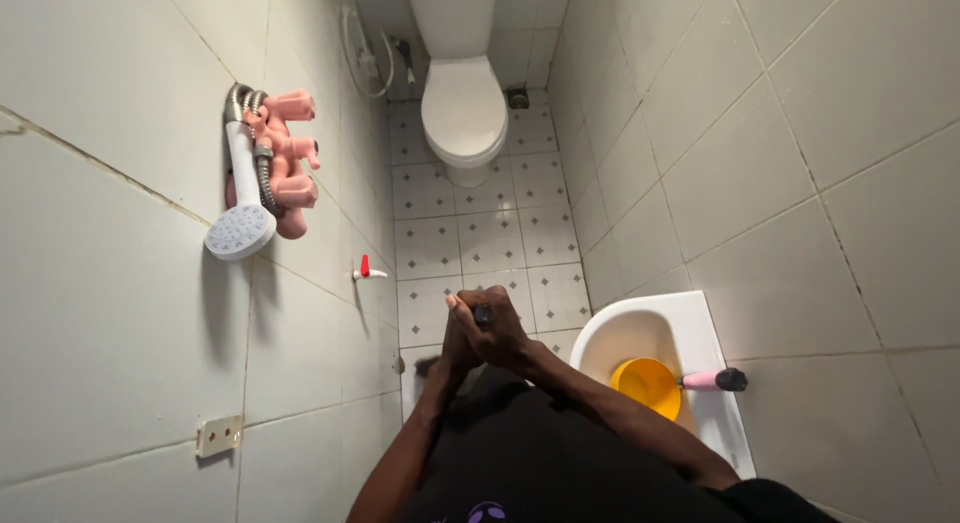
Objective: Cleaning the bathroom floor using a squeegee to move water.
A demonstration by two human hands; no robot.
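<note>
Both hands meet in front of the body, low in the middle of the view, above the patterned white tiled floor (490,243). The right hand (500,331) is wrapped over the left hand (458,341), and the fingers (462,305) of both are closed around a small dark object (483,314) that shows only as a rounded black tip between them; what it is cannot be told. The two bare forearms come up from a black garment (540,453) at the bottom edge. Just right of the hands a white ceramic washbasin (690,318) is fixed to the grey tiled wall, with a yellow plastic bowl (648,385) lying in it and a pink-handled brush with a black end (712,380) resting across its rim. On the left wall hangs a white round shower head on a metal hose (242,218), against a pink plastic holder (290,163). A white toilet with its lid shut (463,108) stands at the far end, well apart from the hands.
</note>
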